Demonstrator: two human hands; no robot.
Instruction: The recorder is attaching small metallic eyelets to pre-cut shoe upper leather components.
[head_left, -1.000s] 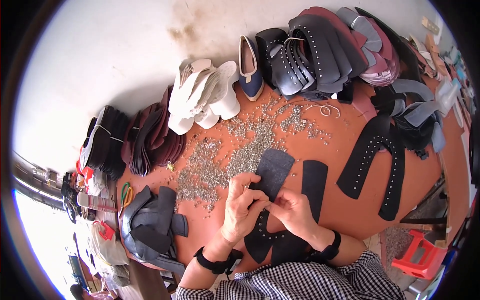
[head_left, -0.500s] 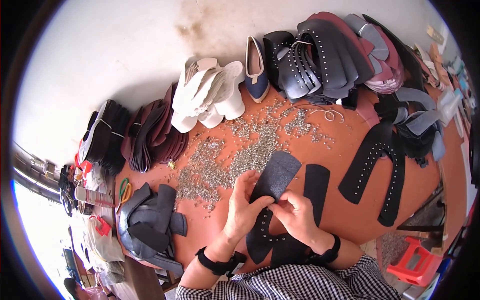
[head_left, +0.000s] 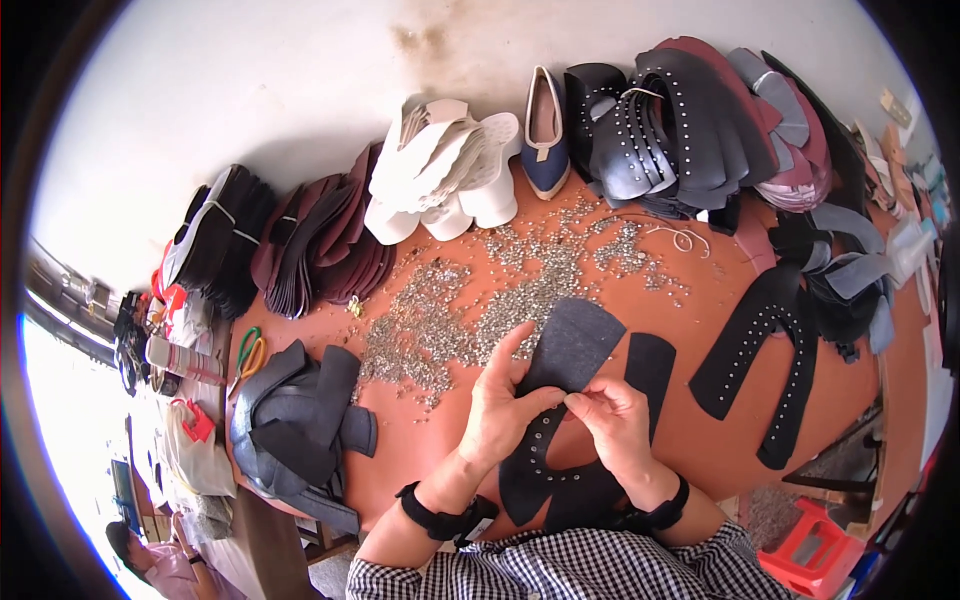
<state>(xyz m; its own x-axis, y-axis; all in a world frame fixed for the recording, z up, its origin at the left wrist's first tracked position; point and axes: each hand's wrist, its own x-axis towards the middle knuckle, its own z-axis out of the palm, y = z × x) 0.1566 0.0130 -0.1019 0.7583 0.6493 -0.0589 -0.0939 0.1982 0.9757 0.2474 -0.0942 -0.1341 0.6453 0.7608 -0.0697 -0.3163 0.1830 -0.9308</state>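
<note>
Above the near part of the table I hold a dark shoe upper piece (head_left: 572,345), its greyish face turned up. My left hand (head_left: 503,412) grips its lower left edge, thumb on top and the index finger stretched out along the side. At the lower right edge my right hand (head_left: 614,418) pinches with thumb and fingertips, close to the left thumb; anything tiny between those fingertips is hidden. Below the hands lies a black curved section with a row of metal eyelets or studs (head_left: 545,470). Whether it joins the held piece is hidden by my hands.
Loose metal studs (head_left: 530,300) spread over the orange table (head_left: 420,480). A studded black upper (head_left: 760,350) lies right, grey pieces (head_left: 300,430) and scissors (head_left: 250,357) left. Stacked uppers (head_left: 690,130), white parts (head_left: 445,165) and a blue shoe (head_left: 545,140) line the back. Another person (head_left: 170,565) is lower left.
The view has shifted slightly. My left index finger has straightened away from the shoe upper piece, whose grey face is now turned more squarely up. Both hands still hold it.
</note>
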